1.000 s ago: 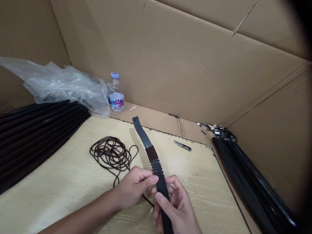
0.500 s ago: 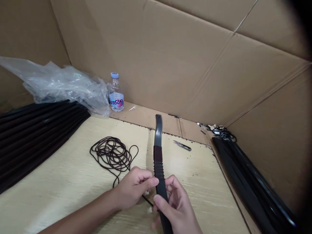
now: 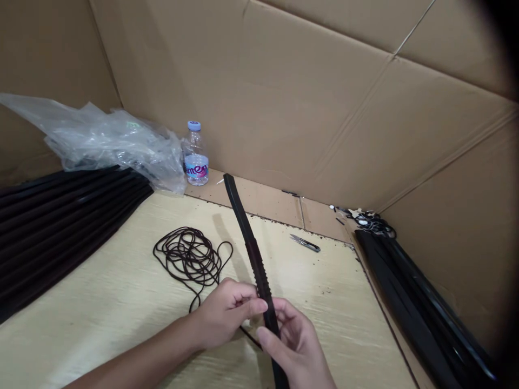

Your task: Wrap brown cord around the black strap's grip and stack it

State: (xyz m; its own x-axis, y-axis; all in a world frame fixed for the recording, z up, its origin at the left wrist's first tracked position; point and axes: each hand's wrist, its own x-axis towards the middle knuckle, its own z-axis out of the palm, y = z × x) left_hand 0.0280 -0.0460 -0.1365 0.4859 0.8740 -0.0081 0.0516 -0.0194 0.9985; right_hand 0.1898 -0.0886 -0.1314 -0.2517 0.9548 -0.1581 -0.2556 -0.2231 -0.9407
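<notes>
A long black strip (image 3: 240, 213), slightly bent, rises from the bottom edge between my hands, its far end tilted to the left. Dark cord wrapping (image 3: 259, 267) with ridged edges covers a stretch of it just above my fingers. My left hand (image 3: 231, 310) pinches at the strip's left side, thumb on its face. Around its lower part my right hand (image 3: 294, 340) is closed, thumb in front and fingers behind. A thin dark cord (image 3: 249, 336) runs below my left hand toward the strip; where it ends is hidden. Left of the hands lies a loose cord coil (image 3: 186, 256).
Thread snips (image 3: 305, 243) lie right of the strip. At the back stand a water bottle (image 3: 197, 156) and crumpled clear plastic (image 3: 117, 140). Black strips (image 3: 68, 221) are stacked at left, more black pieces (image 3: 409, 297) at right. Cardboard walls (image 3: 284, 97) enclose the table (image 3: 101, 302).
The strip has turned in my hands: its far end swung left and its narrower edge now shows more. Both hands stay in nearly the same place.
</notes>
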